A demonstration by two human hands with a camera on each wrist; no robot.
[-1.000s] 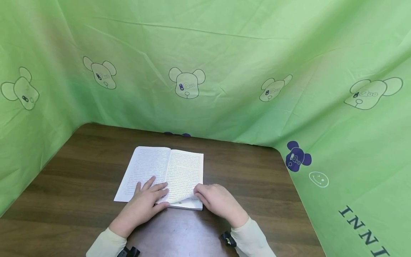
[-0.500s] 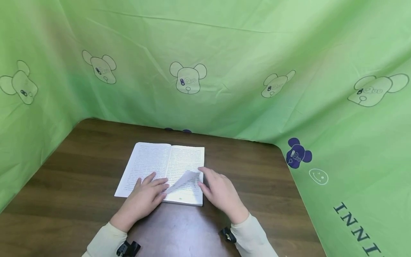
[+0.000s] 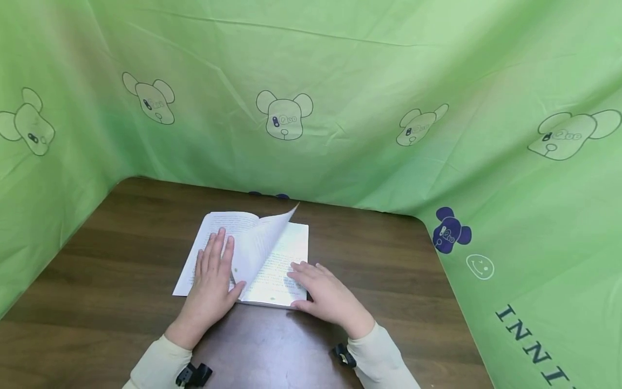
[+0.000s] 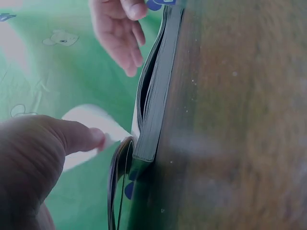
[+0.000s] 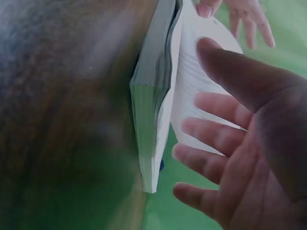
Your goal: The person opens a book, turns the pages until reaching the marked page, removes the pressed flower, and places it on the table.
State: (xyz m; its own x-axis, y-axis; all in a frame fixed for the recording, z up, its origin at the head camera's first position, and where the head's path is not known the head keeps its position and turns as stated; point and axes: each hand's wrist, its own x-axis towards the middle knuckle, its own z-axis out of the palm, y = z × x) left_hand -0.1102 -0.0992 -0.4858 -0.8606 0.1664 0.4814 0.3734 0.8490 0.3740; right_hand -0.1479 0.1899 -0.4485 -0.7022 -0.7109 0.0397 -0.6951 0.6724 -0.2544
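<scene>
An open book [image 3: 286, 251] with printed pages lies on the brown wooden table [image 3: 389, 259]. One page [image 3: 262, 243] stands lifted and curls over toward the left half, its far corner in the air. My left hand [image 3: 209, 286] is over the left half with fingers straight, its thumb by the base of the raised page. Over the right half's outer edge, my right hand [image 3: 330, 294] has its fingers spread. In the right wrist view the right hand [image 5: 230, 139] holds nothing, apart from the raised page. The left wrist view shows the left thumb [image 4: 79, 136] near that page.
Green fabric [image 3: 340, 81] printed with bear heads hangs around the table's back and sides. Each wrist wears a small black device, one on the left [image 3: 194, 374] and one on the right [image 3: 345, 356].
The right hand first pinched the page's near corner, then lifted it and let go. The page has swung up and leftward. The left hand's fingers have turned to point forward, farther left.
</scene>
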